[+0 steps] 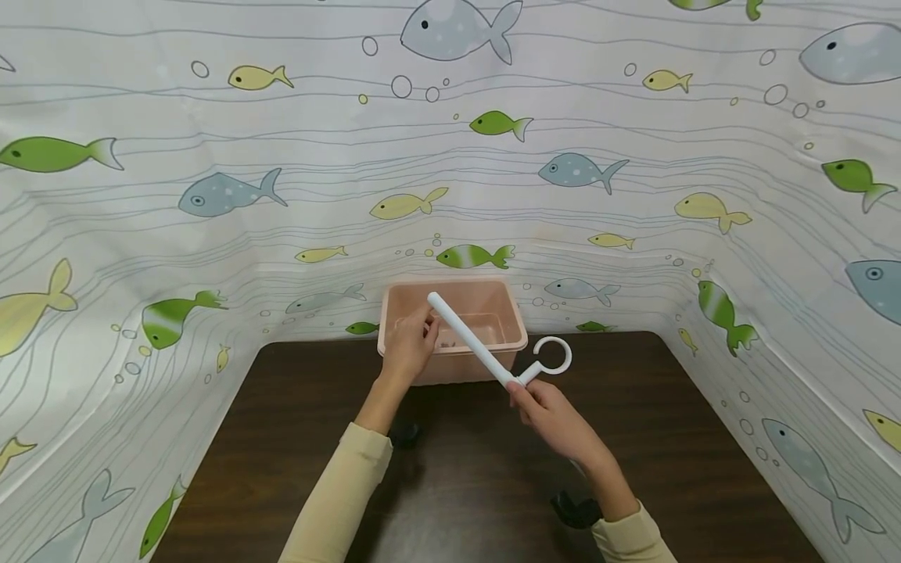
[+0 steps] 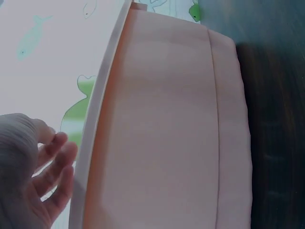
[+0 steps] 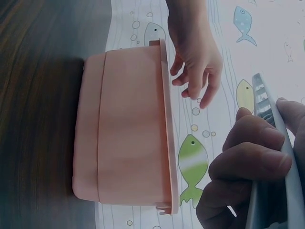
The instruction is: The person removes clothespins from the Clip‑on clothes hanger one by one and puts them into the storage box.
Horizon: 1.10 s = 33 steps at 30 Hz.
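My right hand (image 1: 552, 418) grips a white plastic hanger (image 1: 470, 338) near the base of its round, open-ended hook (image 1: 558, 356). Its straight bar slants up and left over a pink plastic bin (image 1: 450, 374). Seen from the right wrist, the hanger (image 3: 272, 102) has a hollow, ribbed side, with my thumb on one side and curled fingers on the other. My left hand (image 1: 411, 344) is above the bin's left part, apart from the hanger. Its fingers hang loosely bent and hold nothing, as the left wrist view of that hand (image 2: 47, 167) shows.
The bin stands at the back edge of a dark wooden table (image 1: 281, 469). A white fish-print curtain (image 1: 338, 156) encloses the back and both sides. Dark wrist-worn pieces (image 1: 576, 510) show beneath the forearms. Small items inside the bin are too small to identify.
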{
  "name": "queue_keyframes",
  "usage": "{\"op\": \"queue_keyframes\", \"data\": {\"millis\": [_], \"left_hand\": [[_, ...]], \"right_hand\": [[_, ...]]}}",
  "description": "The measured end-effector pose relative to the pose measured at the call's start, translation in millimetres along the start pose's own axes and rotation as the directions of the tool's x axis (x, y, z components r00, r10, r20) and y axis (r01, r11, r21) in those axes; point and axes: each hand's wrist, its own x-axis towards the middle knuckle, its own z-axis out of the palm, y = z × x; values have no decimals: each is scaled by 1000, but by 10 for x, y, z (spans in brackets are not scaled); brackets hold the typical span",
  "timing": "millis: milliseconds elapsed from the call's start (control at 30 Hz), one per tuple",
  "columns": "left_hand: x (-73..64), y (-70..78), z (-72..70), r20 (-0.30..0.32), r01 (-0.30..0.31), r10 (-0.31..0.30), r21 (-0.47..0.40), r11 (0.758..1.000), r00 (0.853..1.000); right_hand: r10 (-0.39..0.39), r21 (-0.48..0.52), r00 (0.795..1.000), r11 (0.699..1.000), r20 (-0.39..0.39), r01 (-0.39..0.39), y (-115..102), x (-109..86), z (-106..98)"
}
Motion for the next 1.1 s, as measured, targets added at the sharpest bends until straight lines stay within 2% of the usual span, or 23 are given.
{"op": "queue_keyframes", "data": {"millis": [133, 333, 467, 600, 733, 867, 967, 1100], "left_hand": [[-20, -5, -48, -27, -1, 0, -32, 999, 1000], [-49, 26, -128, -120, -10, 2, -71, 997, 993], [-126, 56, -199, -200, -19, -4, -114, 993, 980], [-210, 85, -291, -281, -68, 19, -166, 984, 960], [-258, 125, -391, -348, -164, 104, -147, 976, 932], [-322, 178, -477, -381, -269, 236, -35, 963, 894], [-374, 236, -528, -353, -346, 340, 49, 937, 872], [-431, 341, -579, -258, -429, 452, 144, 892, 854]], "right_hand": [[-4, 0, 1000, 1000, 4, 4, -23, -8, 10], [-12, -3, 1000, 1000, 10, 12, -31, -12, 33], [-11, -7, 1000, 1000, 15, 11, -16, -11, 60], [-11, -22, 1000, 1000, 6, 11, -2, -6, 81], [-18, -32, 1000, 999, 10, 18, -1, -2, 99], [-17, -35, 1000, 999, 26, 18, -4, 6, 121], [-15, -41, 1000, 999, 27, 16, -8, 8, 133], [-21, -52, 999, 998, 30, 22, -8, 14, 139]]}}
